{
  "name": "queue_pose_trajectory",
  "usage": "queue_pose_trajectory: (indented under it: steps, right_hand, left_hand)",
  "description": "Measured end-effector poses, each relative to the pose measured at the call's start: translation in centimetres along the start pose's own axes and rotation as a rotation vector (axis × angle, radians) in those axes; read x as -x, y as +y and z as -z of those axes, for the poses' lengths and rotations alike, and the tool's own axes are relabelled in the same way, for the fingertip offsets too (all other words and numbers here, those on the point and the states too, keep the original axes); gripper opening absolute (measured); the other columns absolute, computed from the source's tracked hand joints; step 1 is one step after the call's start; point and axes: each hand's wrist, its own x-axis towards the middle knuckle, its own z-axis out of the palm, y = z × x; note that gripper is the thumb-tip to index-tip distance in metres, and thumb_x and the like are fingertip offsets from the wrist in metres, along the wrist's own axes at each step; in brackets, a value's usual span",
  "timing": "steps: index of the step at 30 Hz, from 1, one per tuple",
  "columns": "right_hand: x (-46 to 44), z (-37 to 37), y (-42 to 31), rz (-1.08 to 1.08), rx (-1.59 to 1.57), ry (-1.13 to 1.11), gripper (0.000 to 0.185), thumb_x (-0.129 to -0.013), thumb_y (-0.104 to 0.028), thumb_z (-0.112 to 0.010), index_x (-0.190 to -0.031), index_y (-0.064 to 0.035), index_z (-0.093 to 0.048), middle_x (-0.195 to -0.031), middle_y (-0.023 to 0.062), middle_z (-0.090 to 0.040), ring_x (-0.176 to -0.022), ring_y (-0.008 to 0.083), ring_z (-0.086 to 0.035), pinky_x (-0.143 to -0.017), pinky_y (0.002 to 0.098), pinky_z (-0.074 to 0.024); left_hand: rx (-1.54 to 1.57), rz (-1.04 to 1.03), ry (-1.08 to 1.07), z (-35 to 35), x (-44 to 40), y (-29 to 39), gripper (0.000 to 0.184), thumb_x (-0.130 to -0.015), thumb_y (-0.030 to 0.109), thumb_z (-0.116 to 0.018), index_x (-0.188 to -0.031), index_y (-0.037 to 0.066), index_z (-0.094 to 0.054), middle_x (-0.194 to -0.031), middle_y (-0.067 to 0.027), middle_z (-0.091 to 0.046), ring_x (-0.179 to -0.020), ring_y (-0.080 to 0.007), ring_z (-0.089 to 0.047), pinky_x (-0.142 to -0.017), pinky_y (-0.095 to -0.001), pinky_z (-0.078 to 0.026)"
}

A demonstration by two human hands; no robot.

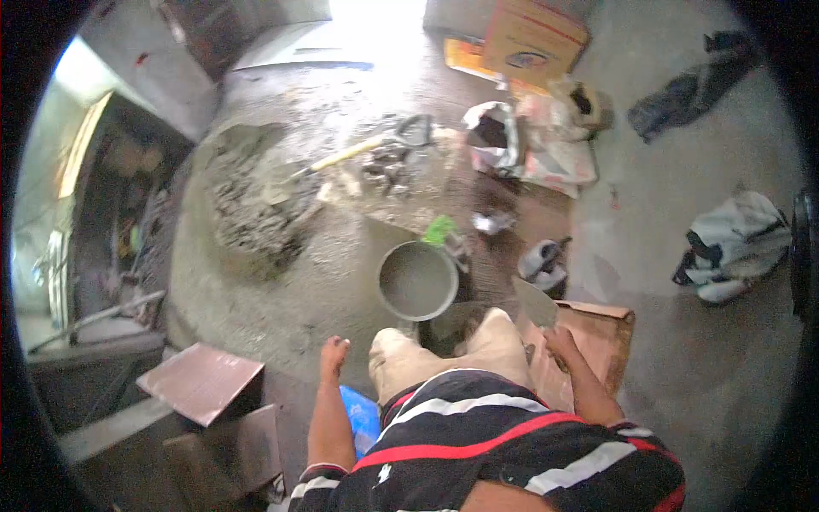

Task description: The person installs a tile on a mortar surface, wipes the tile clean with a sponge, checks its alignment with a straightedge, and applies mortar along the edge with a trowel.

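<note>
My right hand is closed around the handle of a trowel. The trowel's flat, pointed blade reaches forward beside my right knee, near a cardboard box. To the left of my left knee, my left hand hangs with its fingers curled, and nothing shows in them. In front of my knees stands a round bucket with grey, smooth-looking contents. A bright green thing touches or lies just behind its far rim; its kind is unclear.
A heap of wet grey mortar spreads at the front left, with a yellow-handled shovel across it. Open sacks and a carton stand at the front right. Tiles lie left of me, a blue bag beside my leg.
</note>
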Motion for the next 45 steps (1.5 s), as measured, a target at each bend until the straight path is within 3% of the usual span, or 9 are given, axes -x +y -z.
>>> queue_pose_trajectory:
  steps: [2,4,10,14,20,24,26,40,45]
  right_hand:
    - [0.3,4.5,-4.4,-0.348,-0.582,0.051,0.037,-0.092,-0.035,-0.065,-0.098,0.0009,-0.065,-0.082,0.0162,-0.069,-0.072,0.031,-0.07,-0.057,0.0412,-0.0544]
    - [-2.5,7.4,-5.0,-0.373,-0.526,0.066,0.037,-0.091,-0.035,-0.066,-0.097,0.0014,-0.065,-0.08,0.0163,-0.069,-0.072,0.0295,-0.07,-0.059,0.0403,-0.0541]
    - [-15.0,11.8,-2.1,-0.133,-0.173,0.206,0.034,-0.089,-0.029,-0.066,-0.097,0.0034,-0.068,-0.078,0.0132,-0.07,-0.065,0.0224,-0.068,-0.061,0.0381,-0.0531]
    - [-24.8,19.8,-5.7,-0.154,-0.33,0.119,0.033,-0.09,-0.029,-0.068,-0.103,0.0018,-0.068,-0.079,0.0186,-0.071,-0.073,0.0264,-0.071,-0.068,0.0436,-0.0538]
    - [-50.6,22.1,2.6,-0.128,-0.408,0.047,0.043,-0.094,-0.033,-0.065,-0.12,0.0005,-0.066,-0.086,0.0177,-0.072,-0.068,0.0291,-0.069,-0.069,0.0413,-0.0542]
    - [-59.8,25.9,-0.2,-0.264,-0.769,0.037,0.047,-0.094,-0.034,-0.064,-0.124,0.0022,-0.064,-0.105,0.026,-0.071,-0.096,0.0415,-0.07,-0.086,0.0475,-0.0536]
    - [-66.6,26.4,0.9,0.046,-0.512,0.258,0.047,-0.092,-0.033,-0.064,-0.123,0.0021,-0.064,-0.11,0.0295,-0.069,-0.107,0.0489,-0.064,-0.093,0.0525,-0.0506]
    - [-100.7,25.7,2.3,-0.065,0.148,0.32,0.032,-0.093,-0.019,-0.052,-0.107,0.0028,-0.071,-0.109,0.0281,-0.072,-0.104,0.0458,-0.07,-0.091,0.0538,-0.0556]
    - [-102.9,20.6,5.1,0.016,0.198,0.287,0.036,-0.095,-0.024,-0.05,-0.109,0.0028,-0.071,-0.108,0.0295,-0.071,-0.102,0.0471,-0.069,-0.09,0.0543,-0.0556]
  left_hand:
    - [0.095,-0.006,-0.058,-2.1,-1.2,5.7,0.061,-0.088,0.035,-0.072,-0.135,-0.002,-0.061,-0.129,-0.0251,-0.067,-0.111,-0.0331,-0.069,-0.095,-0.0432,-0.054]
    - [0.27,-0.121,-0.094,-4.6,-1.9,10.8,0.058,-0.092,0.03,-0.07,-0.141,0.001,-0.056,-0.112,-0.0151,-0.07,-0.086,-0.0223,-0.069,-0.077,-0.0372,-0.055]
    - [0.297,-0.273,-0.32,-11.9,-1.6,25.6,0.063,-0.09,0.027,-0.07,-0.139,-0.009,-0.054,-0.126,-0.024,-0.068,-0.112,-0.0255,-0.069,-0.094,-0.0364,-0.054]
    - [0.328,-0.204,-0.333,-20.8,-5.9,29.4,0.064,-0.089,0.032,-0.071,-0.137,-0.007,-0.057,-0.123,-0.0244,-0.069,-0.114,-0.03,-0.068,-0.097,-0.0391,-0.052]
    - [-0.057,-0.192,-0.245,-34.6,-13.4,38.7,0.06,-0.088,0.036,-0.07,-0.136,0.0,-0.06,-0.115,-0.0265,-0.07,-0.108,-0.039,-0.068,-0.095,-0.0444,-0.052]
    - [-0.199,-0.119,-0.304,-42.3,-19.5,40.7,0.054,-0.088,0.035,-0.069,-0.132,0.003,-0.062,-0.112,-0.0245,-0.071,-0.109,-0.0407,-0.068,-0.096,-0.0469,-0.051]
    - [-0.343,-0.068,-0.267,-45.4,-22.3,41.9,0.056,-0.087,0.034,-0.073,-0.131,0.001,-0.062,-0.113,-0.023,-0.073,-0.109,-0.0408,-0.068,-0.097,-0.046,-0.052]
    - [-0.753,-0.113,-0.258,-57.3,-33.5,39.2,0.061,-0.082,0.024,-0.077,-0.137,0.01,-0.055,-0.125,-0.0163,-0.063,-0.119,-0.0367,-0.059,-0.092,-0.05,-0.052]
    - [-0.907,-0.114,-0.249,-59.6,-37.3,33.0,0.051,-0.085,0.025,-0.07,-0.133,0.012,-0.06,-0.102,-0.0163,-0.07,-0.092,-0.0354,-0.07,-0.075,-0.0507,-0.055]
